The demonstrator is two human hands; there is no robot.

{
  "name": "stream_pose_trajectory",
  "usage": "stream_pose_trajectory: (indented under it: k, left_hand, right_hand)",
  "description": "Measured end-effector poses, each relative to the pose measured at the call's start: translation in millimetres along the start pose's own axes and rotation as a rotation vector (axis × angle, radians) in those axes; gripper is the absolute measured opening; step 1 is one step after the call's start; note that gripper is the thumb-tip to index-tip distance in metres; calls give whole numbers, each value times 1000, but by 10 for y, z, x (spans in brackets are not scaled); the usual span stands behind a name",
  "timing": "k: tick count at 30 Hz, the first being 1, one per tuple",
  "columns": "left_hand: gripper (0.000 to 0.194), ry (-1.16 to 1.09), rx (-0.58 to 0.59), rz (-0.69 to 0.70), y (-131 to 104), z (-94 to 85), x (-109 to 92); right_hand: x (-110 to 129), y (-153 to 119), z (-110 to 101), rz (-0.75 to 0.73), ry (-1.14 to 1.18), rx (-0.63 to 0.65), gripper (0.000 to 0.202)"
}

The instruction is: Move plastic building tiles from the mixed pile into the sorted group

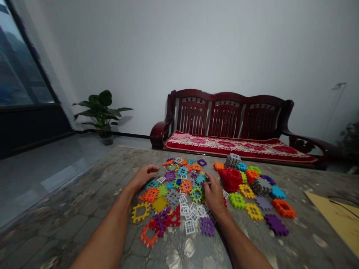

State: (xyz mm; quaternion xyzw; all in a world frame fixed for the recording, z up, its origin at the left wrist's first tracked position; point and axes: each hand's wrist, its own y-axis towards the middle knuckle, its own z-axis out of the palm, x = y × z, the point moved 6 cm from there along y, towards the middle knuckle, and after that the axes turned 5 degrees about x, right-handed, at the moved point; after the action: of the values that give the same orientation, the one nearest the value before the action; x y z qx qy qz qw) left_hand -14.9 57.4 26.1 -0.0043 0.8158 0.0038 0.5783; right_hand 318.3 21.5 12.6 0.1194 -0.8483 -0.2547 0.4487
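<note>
Loose plastic building tiles with notched edges lie mixed in a pile between my two hands. At the pile's left edge, my left hand [144, 176] is open, fingers loosely bent and nothing seen in them. A teal tile [152, 184] lies just below it. My right hand [214, 193] rests along the right side, its fingers apart and slightly bent beside another teal tile [201, 179]; whether they touch is unclear. Within the pile are an orange window tile [186, 186], a grey tile [172, 197] and a yellow frame [140, 212]. White window pieces [189, 226] cluster near the front.
Right of my right hand stand sorted stacks of tiles, including a tall red stack [230, 179] and a grey stack [261, 186]. A yellow board [333, 220] lies at the table's right. Beyond the patterned table [92, 198] are a wooden bench [227, 116] and a potted plant [102, 112].
</note>
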Motion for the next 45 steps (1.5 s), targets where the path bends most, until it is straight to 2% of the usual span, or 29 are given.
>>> stream_pose_trajectory:
  k: [6,10,23,26,29,32,38,41,45]
  left_hand:
    - [40,238,189,-47,-30,-153,76]
    - [38,349,240,-79,-36,-169,113]
    - [30,460,136,-164,6,-49,210]
    - [28,472,131,-171,13,-52,217]
    - [25,488,126,-169,18,-53,209]
    - [23,499,134,-151,21,-28,179]
    - [22,508,132,-77,58,34,139]
    - [23,477,136,-65,95,69,182]
    - [24,478,105,-3,137,104,187]
  right_hand:
    - [10,-5,5,-65,-42,9,38]
    - [16,-14,0,-74,-55,2,37]
    - [64,-20,-6,-104,-96,30,34]
    - [120,-26,-26,-126,-186,27,36]
    - [273,-47,-41,-157,-314,40,37]
    - [525,-96,0,-237,-341,119,32]
    - [962,-291,303,-358,-279,487,20]
    - [1033,-359,449,-365,-323,584,20]
    - [1022,-379,555,-340,-399,604,18]
